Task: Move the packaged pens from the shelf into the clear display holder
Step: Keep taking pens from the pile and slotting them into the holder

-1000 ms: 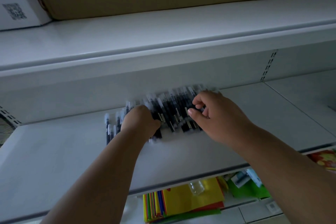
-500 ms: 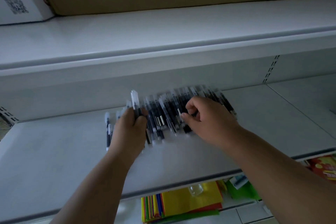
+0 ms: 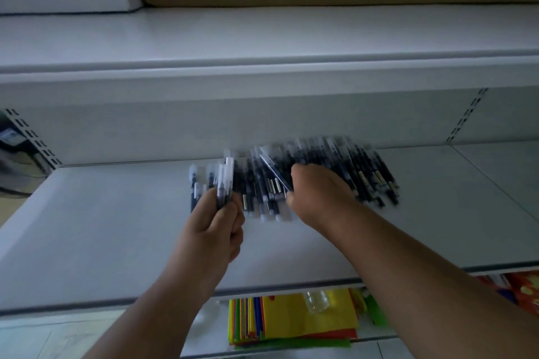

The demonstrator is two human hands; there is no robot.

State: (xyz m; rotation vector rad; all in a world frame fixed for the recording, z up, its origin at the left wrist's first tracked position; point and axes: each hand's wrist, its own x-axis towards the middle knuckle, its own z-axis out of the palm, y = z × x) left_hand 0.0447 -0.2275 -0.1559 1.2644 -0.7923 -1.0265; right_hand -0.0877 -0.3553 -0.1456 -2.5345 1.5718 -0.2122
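I see the packaged pens (image 3: 320, 175) spread in a loose row at the far middle of the white shelf (image 3: 116, 227), against its back wall. My left hand (image 3: 215, 224) grips a few pens upright, fingers curled round them. My right hand (image 3: 318, 195) rests on the pile and pinches one tilted pen (blurred, so the hold is hard to read). Coloured paper (image 3: 291, 320) lies on the shelf below, near side.

Dark packaged pens (image 3: 335, 172) lie fanned in a row on the white shelf (image 3: 116, 227), clear-capped ends toward the front.
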